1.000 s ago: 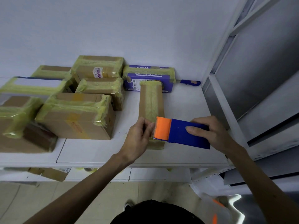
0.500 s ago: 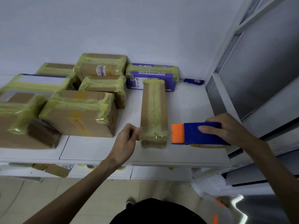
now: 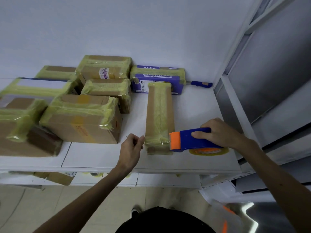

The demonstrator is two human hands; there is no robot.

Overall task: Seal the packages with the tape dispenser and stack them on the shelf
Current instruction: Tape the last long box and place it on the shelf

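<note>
- I count eight taped packages I can tell apart on the shelf point(image 3: 193, 105): six brown cartons grouped at the left, one purple box point(image 3: 156, 78) at the back, and one long narrow box point(image 3: 159, 115) on its own.
- One tape dispenser point(image 3: 188, 140), one blue-handled tool point(image 3: 201, 84) against the back wall, and two hands.
- The narrow box's near end sits close to the shelf's front edge; its far end is just in front of the purple box.
- I see bare shelf to the right of the narrow box, and a narrower lane between it and the large front carton point(image 3: 80, 121).
- The narrow box's long axis runs away from me toward the wall, with tape along its top.
- The dispenser lies crosswise, orange nose pointing left and touching the box's near right corner, its tape roll point(image 3: 208, 151) showing underneath.
- My right hand point(image 3: 218, 133) grips the dispenser's blue body.
- My left hand point(image 3: 131, 148) is curled at the box's near left corner; I cannot tell whether it pinches the tape there.
- The hands are apart, one on each side of the box.
</note>
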